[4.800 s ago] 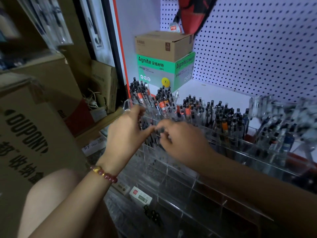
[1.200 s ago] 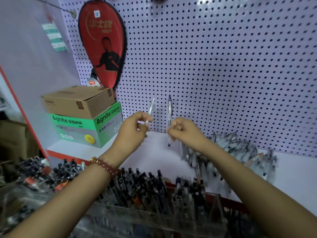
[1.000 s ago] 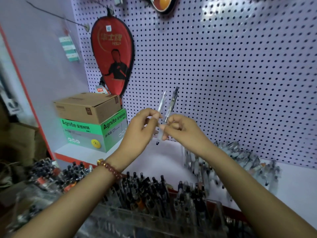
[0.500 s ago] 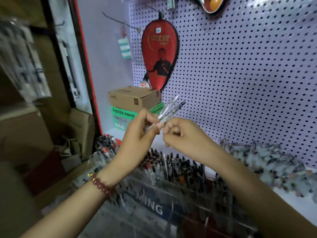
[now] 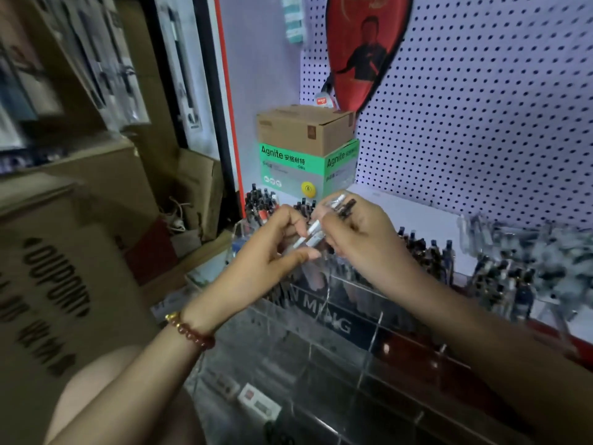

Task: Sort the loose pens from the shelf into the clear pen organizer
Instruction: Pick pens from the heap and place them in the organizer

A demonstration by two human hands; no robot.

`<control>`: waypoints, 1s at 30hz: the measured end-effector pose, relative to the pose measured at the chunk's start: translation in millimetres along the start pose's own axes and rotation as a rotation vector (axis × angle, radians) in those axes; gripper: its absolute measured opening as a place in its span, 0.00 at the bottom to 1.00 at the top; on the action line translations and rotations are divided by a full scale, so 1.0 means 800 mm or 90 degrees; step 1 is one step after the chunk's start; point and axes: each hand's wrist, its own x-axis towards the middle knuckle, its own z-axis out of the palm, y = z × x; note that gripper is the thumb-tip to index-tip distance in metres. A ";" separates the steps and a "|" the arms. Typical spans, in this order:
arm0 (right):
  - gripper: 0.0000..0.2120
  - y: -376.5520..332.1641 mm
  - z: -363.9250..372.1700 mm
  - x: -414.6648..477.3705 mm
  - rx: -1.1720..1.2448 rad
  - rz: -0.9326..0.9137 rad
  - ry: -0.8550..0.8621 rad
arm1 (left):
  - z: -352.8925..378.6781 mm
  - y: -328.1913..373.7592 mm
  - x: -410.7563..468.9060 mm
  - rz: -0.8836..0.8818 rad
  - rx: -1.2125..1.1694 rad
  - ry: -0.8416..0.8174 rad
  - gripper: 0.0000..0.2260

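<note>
Left hand [image 5: 266, 255]: I see thumb and fingers pinching the near end of two slim clear-barrelled pens [image 5: 313, 234].
Right hand [image 5: 365, 239]: fingers curled round the pair, just beside the left hand.
Held pens: tilted, far ends pointing up and right, above the clear acrylic pen organizer [image 5: 321, 342].
Organizer: upright dark-capped pens [image 5: 426, 248] fill its far row.
Loose pens: I make out a blurred heap of pens [image 5: 539, 248] on the white shelf [image 5: 417, 216], far right.

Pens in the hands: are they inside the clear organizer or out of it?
Out. The left hand and right hand hold the pens slanted above the clear organizer, in no slot.
</note>
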 end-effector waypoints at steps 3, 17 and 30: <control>0.08 0.007 0.012 -0.005 -0.090 -0.043 0.027 | -0.015 -0.004 -0.008 -0.023 0.051 0.002 0.10; 0.14 0.067 0.075 -0.013 -0.417 -0.011 -0.149 | -0.041 -0.048 -0.039 -0.178 0.314 0.020 0.10; 0.12 0.085 0.094 -0.022 -0.379 0.096 -0.227 | -0.021 -0.064 -0.037 -0.287 0.382 -0.049 0.17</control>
